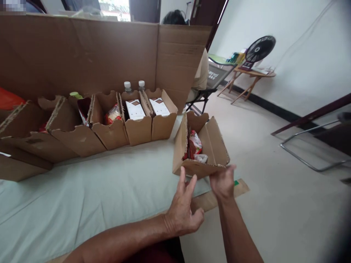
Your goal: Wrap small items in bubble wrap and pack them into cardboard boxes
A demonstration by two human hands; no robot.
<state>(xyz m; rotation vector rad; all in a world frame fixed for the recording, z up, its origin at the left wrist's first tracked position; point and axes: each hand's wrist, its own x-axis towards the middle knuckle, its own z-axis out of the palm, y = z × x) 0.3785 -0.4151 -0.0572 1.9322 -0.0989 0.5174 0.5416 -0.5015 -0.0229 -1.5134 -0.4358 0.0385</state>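
Observation:
A small cardboard box [201, 170] with an uncut top and wavy rim is at the right end of the cloth-covered table. Inside it lie a red-and-white packet [196, 140] and a small clear bag with something white [201, 158]. My right hand [222, 183] is against the box's lower right front corner, bearing on it, with most of its fingers hidden by the cardboard. In front of the same box, my left hand [185, 212] has its fingers spread and holds nothing; its fingertips are close to the front wall.
A row of similar cardboard boxes [109, 137] stands along the table, holding packets, white cartons [135, 109] and bottles [127, 86]. Behind them rises a tall cardboard panel [115, 54]. A person [201, 73] sits beyond it. A fan [257, 50] stands on a small wooden table [253, 73].

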